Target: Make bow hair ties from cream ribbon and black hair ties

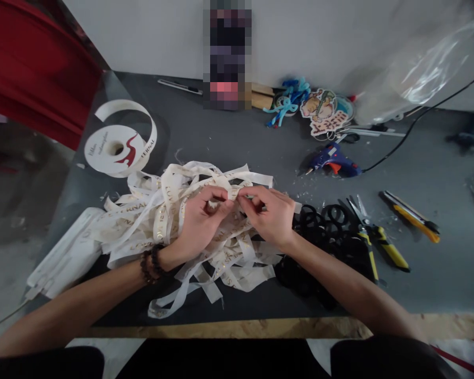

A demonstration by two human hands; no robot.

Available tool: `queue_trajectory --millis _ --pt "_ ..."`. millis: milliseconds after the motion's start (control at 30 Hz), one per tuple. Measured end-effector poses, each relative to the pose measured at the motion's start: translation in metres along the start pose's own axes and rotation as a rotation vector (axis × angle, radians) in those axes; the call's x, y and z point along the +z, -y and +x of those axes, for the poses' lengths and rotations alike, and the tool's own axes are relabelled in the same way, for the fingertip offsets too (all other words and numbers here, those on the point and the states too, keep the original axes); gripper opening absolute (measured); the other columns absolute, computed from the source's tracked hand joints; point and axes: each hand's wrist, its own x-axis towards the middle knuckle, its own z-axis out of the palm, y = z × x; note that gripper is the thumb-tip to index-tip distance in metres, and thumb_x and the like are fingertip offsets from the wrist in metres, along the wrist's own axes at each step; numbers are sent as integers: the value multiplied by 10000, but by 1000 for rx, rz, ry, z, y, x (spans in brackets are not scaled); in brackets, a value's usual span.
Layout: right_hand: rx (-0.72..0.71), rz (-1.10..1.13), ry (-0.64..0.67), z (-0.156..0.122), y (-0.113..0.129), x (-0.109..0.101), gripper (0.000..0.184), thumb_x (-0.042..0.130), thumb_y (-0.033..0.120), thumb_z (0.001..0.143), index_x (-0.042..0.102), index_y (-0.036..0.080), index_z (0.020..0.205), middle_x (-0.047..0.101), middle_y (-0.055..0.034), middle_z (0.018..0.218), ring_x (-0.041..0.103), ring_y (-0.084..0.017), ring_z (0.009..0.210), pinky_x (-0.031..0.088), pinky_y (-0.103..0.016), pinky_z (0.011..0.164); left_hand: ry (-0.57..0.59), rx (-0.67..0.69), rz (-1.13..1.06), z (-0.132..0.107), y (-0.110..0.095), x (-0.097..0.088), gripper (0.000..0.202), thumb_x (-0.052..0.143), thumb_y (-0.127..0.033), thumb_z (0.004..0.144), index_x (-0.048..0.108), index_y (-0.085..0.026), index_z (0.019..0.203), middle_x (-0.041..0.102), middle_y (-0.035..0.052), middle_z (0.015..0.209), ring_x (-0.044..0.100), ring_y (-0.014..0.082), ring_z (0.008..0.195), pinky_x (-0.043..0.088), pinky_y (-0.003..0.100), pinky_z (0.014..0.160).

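Both hands meet over a heap of white printed ribbon strips (169, 210) with gold lettering. My left hand (203, 218) pinches a piece of white ribbon (233, 192) between thumb and fingertips. From the other side my right hand (270, 213) grips the same ribbon, its fingertips almost touching the left ones. Part of the ribbon is hidden behind the fingers. Close to my right wrist lies a pile of black hair ties (335, 237), partly covered by my forearm.
Left stand a ribbon spool (112, 150) and a white power strip (69, 252). On the right lie yellow-handled scissors (365, 221), a yellow utility knife (413, 216) and a blue glue gun (334, 159) with its cord. Stickers (326, 113) and blue pipe-cleaner bows (286, 105) sit at the back.
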Motion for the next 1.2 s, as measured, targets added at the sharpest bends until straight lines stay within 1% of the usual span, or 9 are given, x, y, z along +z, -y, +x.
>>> queue_trajectory --millis 67,133,300,500,633,767,933,1033,1200 --pt "-2 0 13 1 1 0 100 714 245 982 811 236 961 572 82 519 540 -96 492 463 -270 604 15 -54 -76 0 2 0 242 770 -458 958 728 -228 1020 649 20 898 527 114 648 382 248 529" --pt "-15 -2 0 1 2 -1 108 709 242 988 815 237 972 621 75 545 567 -94 505 467 -269 605 57 -86 -140 -1 4 0 259 747 -473 975 720 -230 1060 631 12 852 495 114 616 373 256 532" --pt "-109 -49 -28 -1 2 0 110 711 259 1000 820 247 987 814 38 750 719 -109 621 479 -283 617 82 -50 -134 0 1 -1 269 711 -489 998 743 -223 1011 674 27 884 575 153 736 455 296 679" --pt "-169 -86 2 -3 3 -2 148 718 309 994 810 194 983 809 8 728 726 -128 612 459 -308 621 44 9 -15 3 -1 -2 208 739 -439 988 776 -236 967 722 43 1006 656 188 925 496 319 808" --pt "-25 30 78 -3 6 -3 188 673 317 1016 826 211 991 763 18 676 640 -110 569 459 -282 611 43 50 73 3 -3 -2 205 754 -432 973 765 -228 968 736 48 1000 678 202 939 501 325 790" --pt "179 233 80 -5 10 -2 166 714 328 968 831 217 934 620 49 562 499 -91 504 439 -249 546 16 111 179 3 -6 0 156 762 -390 960 746 -237 939 746 51 1011 674 217 932 503 351 787" --pt "401 448 119 -5 9 -2 182 780 390 914 805 210 902 578 63 553 434 -78 474 372 -232 465 -9 139 175 4 -6 1 128 756 -358 961 737 -243 909 741 44 990 679 217 939 510 365 823" --pt "446 457 152 -3 8 -3 251 805 457 891 764 210 866 532 75 526 413 -78 468 352 -235 461 -23 124 129 3 -3 1 174 756 -412 966 739 -244 920 732 52 998 667 216 944 506 361 828" --pt "454 484 223 -3 7 -3 325 797 505 900 692 210 814 561 68 544 466 -79 472 363 -231 465 -9 -4 52 -1 0 1 249 743 -486 969 728 -239 983 705 30 862 573 159 673 432 304 590"
